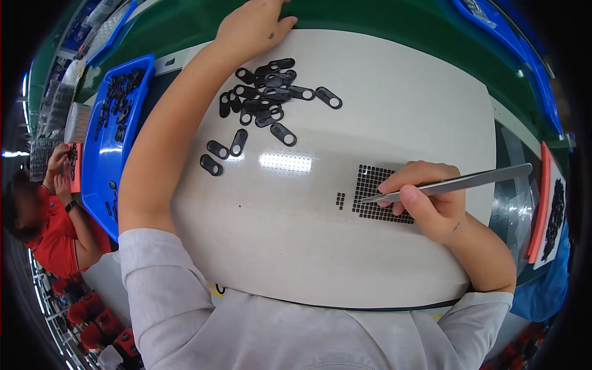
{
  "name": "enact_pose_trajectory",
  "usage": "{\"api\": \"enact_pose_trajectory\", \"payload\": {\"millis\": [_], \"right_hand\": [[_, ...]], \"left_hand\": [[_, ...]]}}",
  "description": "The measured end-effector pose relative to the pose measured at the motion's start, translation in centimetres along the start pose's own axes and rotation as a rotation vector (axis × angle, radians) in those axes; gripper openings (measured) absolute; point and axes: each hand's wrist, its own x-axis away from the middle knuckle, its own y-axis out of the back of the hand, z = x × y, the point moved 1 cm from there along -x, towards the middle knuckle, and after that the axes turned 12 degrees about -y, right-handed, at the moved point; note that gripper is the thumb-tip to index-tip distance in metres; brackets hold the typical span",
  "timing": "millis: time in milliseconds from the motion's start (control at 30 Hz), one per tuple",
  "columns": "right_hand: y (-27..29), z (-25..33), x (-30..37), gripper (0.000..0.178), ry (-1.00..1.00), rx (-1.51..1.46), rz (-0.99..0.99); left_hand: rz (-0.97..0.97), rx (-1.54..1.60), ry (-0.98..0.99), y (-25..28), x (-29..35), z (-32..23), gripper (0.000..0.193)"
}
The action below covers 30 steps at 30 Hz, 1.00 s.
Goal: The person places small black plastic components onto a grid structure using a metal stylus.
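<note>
My right hand is closed round silver tweezers. Their points touch or hover just over the left side of a grid of tiny black square pieces on the white work surface. A small separate cluster of these pieces lies just left of the grid. My left hand is stretched to the far edge of the surface, by the green bench. Its thumb stands apart from the fingers, which the picture's top edge partly cuts off. Nothing shows in it. Near that forearm lie black oval parts with round holes, heaped and scattered.
A blue tray of black parts stands left of my left arm. On the right is a red-edged white board bearing black pieces. Blue bins edge the far right. At the left a co-worker in red handles something at a bench.
</note>
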Motion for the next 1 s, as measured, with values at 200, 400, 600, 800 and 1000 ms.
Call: {"api": "enact_pose_trajectory", "payload": {"millis": [200, 400, 600, 800, 1000], "right_hand": [[-0.1, -0.2, 0.0, 0.019, -0.130, -0.006, 0.049], [-0.2, -0.2, 0.3, 0.019, -0.158, 0.036, 0.079], [-0.3, -0.4, -0.3, 0.016, -0.055, 0.180, 0.052], [-0.8, -0.7, -0.7, 0.012, 0.090, 0.270, 0.033], [-1.1, -0.7, -0.9, 0.018, 0.145, 0.331, 0.090]], "left_hand": [[0.147, -0.286, -0.132, -0.1, -0.6, -6.7, 0.020], [0.533, -0.013, 0.008, -1.0, 0.2, -11.0, 0.011], [0.306, 0.570, 0.494, 0.4, 0.4, -14.6, 0.006], [0.440, 0.786, 0.832, -0.2, 2.7, -15.6, 0.009], [0.402, 0.895, 0.781, -0.4, 4.1, -14.9, 0.008]]}}
